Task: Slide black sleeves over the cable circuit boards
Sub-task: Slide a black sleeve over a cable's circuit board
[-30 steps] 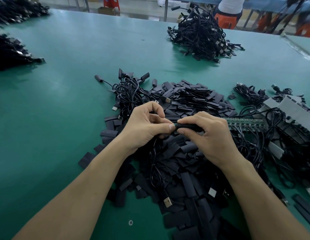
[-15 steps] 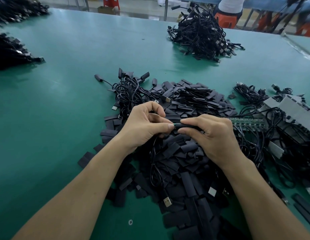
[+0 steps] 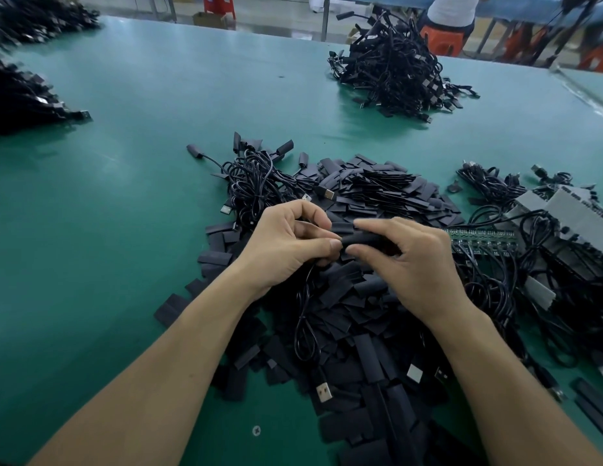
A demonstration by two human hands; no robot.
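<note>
Above a big heap of flat black sleeves, my right hand pinches one black sleeve between thumb and forefinger. My left hand pinches the sleeve's left end, where a thin black cable runs down to a USB plug. The circuit board inside the sleeve is hidden. A green strip of circuit boards with cables lies just right of my right hand.
A pile of finished cables sits at the far side of the green table. More black piles lie at the far left. Grey blocks and tangled cables crowd the right. A person stands behind the table.
My right hand's fingers have lifted and spread a little, showing more of the sleeve. Both hands stay in the same place above the heap.
</note>
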